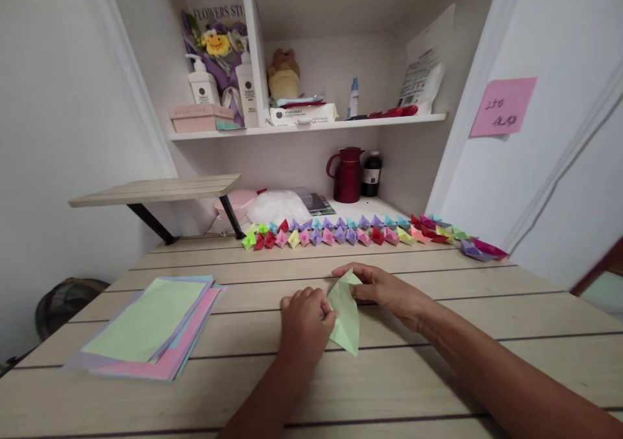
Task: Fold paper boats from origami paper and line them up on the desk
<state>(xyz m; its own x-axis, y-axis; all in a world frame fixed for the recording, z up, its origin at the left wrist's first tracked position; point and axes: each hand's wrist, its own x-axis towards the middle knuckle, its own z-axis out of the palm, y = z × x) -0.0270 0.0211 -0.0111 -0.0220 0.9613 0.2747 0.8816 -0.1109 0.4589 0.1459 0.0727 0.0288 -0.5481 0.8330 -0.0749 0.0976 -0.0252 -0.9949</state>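
A pale green folded paper (pixel 346 316) lies on the wooden table (pixel 399 374) in front of me. My left hand (pixel 305 319) is closed in a fist and pinches the paper's left edge. My right hand (pixel 384 290) pinches the paper's upper tip with its fingers pressed together. A stack of coloured paper sheets (pixel 150 327), pale green on top, lies to the left of my hands. Two rows of small folded paper boats (pixel 350 231) in many colours run along the back of the table.
A low wooden riser (pixel 160 189) stands at the back left. Behind the boats are a red kettle (pixel 347 174), a dark bottle (pixel 372 174) and a plastic bag (pixel 277 205). A shelf (pixel 311 126) above holds bottles and boxes. A pink note (pixel 503 106) sticks to the right wall.
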